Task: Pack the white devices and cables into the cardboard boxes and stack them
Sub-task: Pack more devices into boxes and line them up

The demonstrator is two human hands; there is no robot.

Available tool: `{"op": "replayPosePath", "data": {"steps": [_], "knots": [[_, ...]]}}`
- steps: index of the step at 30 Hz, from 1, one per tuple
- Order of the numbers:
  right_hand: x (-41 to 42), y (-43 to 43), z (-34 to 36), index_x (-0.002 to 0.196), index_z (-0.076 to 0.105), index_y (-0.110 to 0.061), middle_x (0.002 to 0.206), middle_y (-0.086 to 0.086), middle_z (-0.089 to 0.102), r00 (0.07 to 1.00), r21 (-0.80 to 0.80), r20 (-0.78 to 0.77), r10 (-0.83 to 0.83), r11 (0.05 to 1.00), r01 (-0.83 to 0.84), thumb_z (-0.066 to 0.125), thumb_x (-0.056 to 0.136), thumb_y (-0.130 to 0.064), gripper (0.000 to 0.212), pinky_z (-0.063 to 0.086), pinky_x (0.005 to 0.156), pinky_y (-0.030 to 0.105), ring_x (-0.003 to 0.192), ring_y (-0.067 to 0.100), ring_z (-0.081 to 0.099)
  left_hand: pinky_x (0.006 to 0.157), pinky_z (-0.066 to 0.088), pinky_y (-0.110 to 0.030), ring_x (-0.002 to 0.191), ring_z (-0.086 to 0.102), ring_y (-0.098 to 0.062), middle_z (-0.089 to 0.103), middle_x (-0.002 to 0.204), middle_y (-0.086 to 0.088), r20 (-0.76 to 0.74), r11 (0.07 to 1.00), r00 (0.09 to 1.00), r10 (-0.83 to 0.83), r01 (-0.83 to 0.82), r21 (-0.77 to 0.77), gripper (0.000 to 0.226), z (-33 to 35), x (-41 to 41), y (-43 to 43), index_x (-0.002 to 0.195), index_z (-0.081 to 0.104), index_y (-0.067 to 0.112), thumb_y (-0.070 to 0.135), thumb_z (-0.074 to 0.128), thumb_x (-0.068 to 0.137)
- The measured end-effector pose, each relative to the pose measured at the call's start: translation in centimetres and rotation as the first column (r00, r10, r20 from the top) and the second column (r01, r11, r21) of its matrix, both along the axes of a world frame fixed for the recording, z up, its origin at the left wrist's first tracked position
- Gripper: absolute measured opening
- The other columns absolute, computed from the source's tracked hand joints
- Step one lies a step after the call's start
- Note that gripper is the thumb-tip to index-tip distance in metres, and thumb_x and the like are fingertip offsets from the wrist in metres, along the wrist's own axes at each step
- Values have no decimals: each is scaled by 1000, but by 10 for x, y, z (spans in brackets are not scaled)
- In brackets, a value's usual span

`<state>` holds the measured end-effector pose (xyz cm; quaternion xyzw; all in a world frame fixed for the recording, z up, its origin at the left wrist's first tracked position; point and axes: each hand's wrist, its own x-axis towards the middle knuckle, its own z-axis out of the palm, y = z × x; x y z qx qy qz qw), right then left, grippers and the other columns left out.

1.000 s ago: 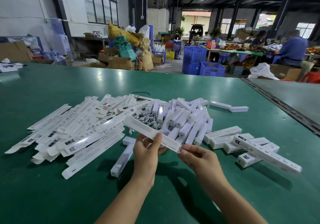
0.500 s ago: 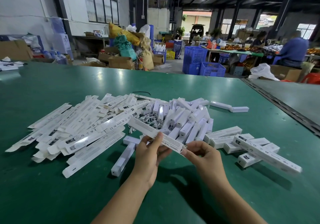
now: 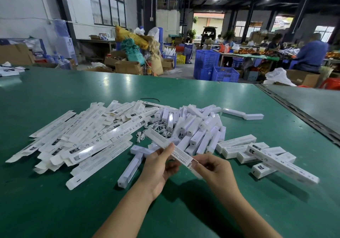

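Left hand [image 3: 158, 167] pinches, thumb up; right hand [image 3: 214, 169] curls its grip close beside.

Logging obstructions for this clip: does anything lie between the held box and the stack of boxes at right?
Nothing visible. The left hand and right hand hold the box; only bare table separates it from the stack.

Green table [image 3: 55, 191]. Bears flattened boxes [image 3: 82, 142] fanned out at left and a heap of white devices [image 3: 198, 127] over tangled cables [image 3: 158, 127] mid-table. Holds closed boxes [image 3: 237, 143] piled crosswise at right, stray devices [image 3: 242, 114] far right.
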<state>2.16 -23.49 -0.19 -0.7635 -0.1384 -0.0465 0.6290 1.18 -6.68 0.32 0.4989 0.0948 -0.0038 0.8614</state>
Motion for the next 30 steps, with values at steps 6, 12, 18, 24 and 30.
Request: {"op": "replayPosePath", "data": {"steps": [6,12,18,24,30], "knots": [[-2,3,-5,70,69,-28,61,-3,66,992,-33,77,-103,994,106,79,78,-9,23,40,51,17,52,2,50,55,55,-25,67,69,-14,73,81,-9,3,999,1000,-16,16,30,39,-1,-2,-8,118,66,5,30,63,88],[-3,2,-4,71,67,-24,61,-4,65,992,-57,112,-65,996,71,77,81,-9,20,39,51,16,52,2,50,64,58,-29,82,75,-23,76,96,-15,76,998,996,35,-39,50,70,-2,-2,-14,144,38,16,30,67,82],[-8,-3,3,94,74,-25,83,-5,74,981,-83,145,127,990,-116,74,84,-18,12,51,66,19,70,9,66,66,60,-31,84,76,-27,77,96,-13,118,995,989,90,-94,33,93,-2,0,-10,154,21,33,31,72,76],[-4,-1,-2,78,72,-34,69,-6,71,994,-72,107,-1,997,9,81,79,-23,14,46,54,16,57,3,61,68,61,-35,89,75,-28,76,96,-14,171,995,984,59,-72,74,99,-5,-2,-13,151,16,48,31,75,74],[1,0,-5,66,66,-27,56,-6,63,983,-54,100,-153,986,159,80,76,-20,18,38,46,13,47,0,50,75,59,-30,100,73,-24,76,105,-9,256,964,964,-68,-3,267,76,-5,-4,-14,146,33,43,36,70,81]]}}
